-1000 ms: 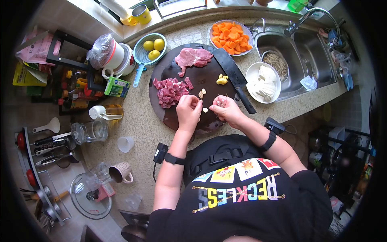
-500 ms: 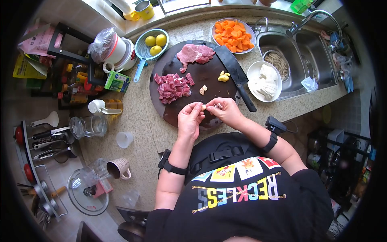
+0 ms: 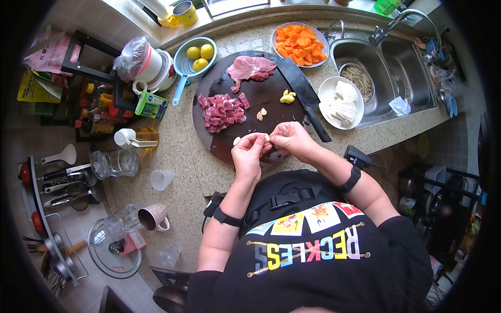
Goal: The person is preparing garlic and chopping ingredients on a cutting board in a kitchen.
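1. Meat, raw, red and diced, sits left on the dark round wooden-looking board, likely heaped to leave working room.
2. Left hand pinches a small pale garlic-like clove above the board's near part.
3. Right hand pinches it too, seemingly steadying it.
4. Black-bladed cleaver lies along the right edge, probably parked clear of fingers.

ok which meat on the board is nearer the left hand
The diced pile, just beyond the left hand; the other meat is one larger piece, farther off by the knife.
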A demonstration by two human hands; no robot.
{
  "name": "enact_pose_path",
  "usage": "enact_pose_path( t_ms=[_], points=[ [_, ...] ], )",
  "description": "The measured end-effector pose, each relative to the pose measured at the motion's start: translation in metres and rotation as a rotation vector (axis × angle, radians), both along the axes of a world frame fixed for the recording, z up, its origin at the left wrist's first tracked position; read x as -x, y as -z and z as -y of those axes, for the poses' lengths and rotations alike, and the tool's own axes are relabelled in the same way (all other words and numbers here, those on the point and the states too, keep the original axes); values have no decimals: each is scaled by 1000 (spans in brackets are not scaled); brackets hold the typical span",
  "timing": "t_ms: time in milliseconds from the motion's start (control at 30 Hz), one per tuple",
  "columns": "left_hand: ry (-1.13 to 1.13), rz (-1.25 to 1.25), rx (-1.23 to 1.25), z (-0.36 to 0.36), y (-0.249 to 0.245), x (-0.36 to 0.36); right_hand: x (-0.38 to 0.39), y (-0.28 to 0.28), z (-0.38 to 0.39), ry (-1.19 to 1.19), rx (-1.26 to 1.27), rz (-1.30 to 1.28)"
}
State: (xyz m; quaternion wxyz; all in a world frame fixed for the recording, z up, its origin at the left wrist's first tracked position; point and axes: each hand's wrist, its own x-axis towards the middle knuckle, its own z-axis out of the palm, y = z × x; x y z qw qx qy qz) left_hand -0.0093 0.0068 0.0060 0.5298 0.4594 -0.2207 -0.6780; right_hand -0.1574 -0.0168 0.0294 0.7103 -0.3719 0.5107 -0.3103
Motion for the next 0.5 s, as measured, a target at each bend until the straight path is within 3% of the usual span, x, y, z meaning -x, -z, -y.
enact_pose_path(
  t_ms=[367, 500],
  points=[
    [-29, -22, -37, 6, 0, -4, 3, -1, 3, 54, -99, 116],
    [36, 102, -19, 7, -3, -4, 2, 4, 4, -47, 60, -68]
  ],
)
